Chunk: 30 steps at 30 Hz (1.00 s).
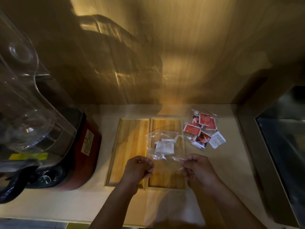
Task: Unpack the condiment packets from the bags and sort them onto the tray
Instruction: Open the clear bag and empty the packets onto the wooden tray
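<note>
Hands (166, 167) on clear bag (163, 149) — seemingly white packets (165, 147) inside.

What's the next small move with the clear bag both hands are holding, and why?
Probably pull the bag's mouth apart. The left hand and right hand each pinch a near edge of the clear bag, which hangs over the right compartment of the wooden tray with white packets still inside. Both compartments look bare.

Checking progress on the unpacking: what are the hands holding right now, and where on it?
Both hold the clear plastic bag by its near edge: left hand at the left corner, right hand at the right corner. White packets are inside.
</note>
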### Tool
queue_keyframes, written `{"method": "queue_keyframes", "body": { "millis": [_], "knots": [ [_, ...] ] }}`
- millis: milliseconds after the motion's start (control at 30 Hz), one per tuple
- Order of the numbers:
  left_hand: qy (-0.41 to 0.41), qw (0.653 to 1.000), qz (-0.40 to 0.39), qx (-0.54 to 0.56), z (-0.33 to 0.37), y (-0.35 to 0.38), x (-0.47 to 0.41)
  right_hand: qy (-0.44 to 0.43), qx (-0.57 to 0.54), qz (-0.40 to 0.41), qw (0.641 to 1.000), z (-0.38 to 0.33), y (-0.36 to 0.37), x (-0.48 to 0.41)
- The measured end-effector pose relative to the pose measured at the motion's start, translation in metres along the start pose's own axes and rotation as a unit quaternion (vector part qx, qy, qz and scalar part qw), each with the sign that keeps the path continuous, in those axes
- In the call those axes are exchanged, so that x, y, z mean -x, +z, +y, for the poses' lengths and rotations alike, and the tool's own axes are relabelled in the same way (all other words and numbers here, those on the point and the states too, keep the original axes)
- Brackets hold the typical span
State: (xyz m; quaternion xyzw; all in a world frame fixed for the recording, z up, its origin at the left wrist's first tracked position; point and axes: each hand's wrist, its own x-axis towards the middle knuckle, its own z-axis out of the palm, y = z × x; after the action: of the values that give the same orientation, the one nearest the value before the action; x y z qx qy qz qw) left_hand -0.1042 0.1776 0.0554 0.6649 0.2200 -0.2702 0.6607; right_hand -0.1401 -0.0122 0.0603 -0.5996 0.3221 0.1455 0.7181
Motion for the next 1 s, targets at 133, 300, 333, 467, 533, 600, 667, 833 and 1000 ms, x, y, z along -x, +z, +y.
{"method": "queue_keyframes", "body": {
  "millis": [133, 300, 333, 467, 533, 600, 667, 833, 1000],
  "knots": [
    [0.034, 0.999, -0.016, 0.004, 0.013, 0.000, 0.006, -0.038, 0.010, -0.010, 0.999, -0.016, -0.002, 0.005],
    [0.081, 0.996, -0.033, -0.010, 0.041, 0.000, 0.012, -0.082, -0.001, -0.023, 0.996, -0.043, 0.000, 0.008],
    [0.091, 0.995, -0.036, -0.014, 0.047, -0.001, 0.013, -0.089, -0.004, -0.025, 0.996, -0.048, 0.000, 0.008],
    [0.127, 0.991, -0.027, -0.019, 0.067, -0.001, 0.019, -0.111, -0.026, -0.031, 0.993, -0.065, 0.002, 0.011],
    [0.136, 0.990, -0.022, -0.021, 0.074, -0.001, 0.022, -0.125, -0.028, -0.036, 0.991, -0.071, 0.003, 0.013],
    [0.143, 0.989, -0.024, -0.023, 0.079, -0.002, 0.026, -0.143, -0.021, -0.037, 0.989, -0.076, 0.002, 0.016],
    [0.151, 0.988, -0.026, -0.024, 0.082, -0.002, 0.029, -0.158, -0.017, -0.034, 0.987, -0.079, -0.001, 0.018],
    [0.173, 0.984, -0.040, -0.028, 0.085, 0.006, 0.034, -0.200, -0.024, -0.016, 0.979, -0.084, -0.012, 0.024],
    [0.212, 0.973, -0.092, -0.017, 0.082, 0.030, 0.034, -0.237, -0.016, 0.015, 0.971, -0.076, -0.040, 0.032]
  ]
}}
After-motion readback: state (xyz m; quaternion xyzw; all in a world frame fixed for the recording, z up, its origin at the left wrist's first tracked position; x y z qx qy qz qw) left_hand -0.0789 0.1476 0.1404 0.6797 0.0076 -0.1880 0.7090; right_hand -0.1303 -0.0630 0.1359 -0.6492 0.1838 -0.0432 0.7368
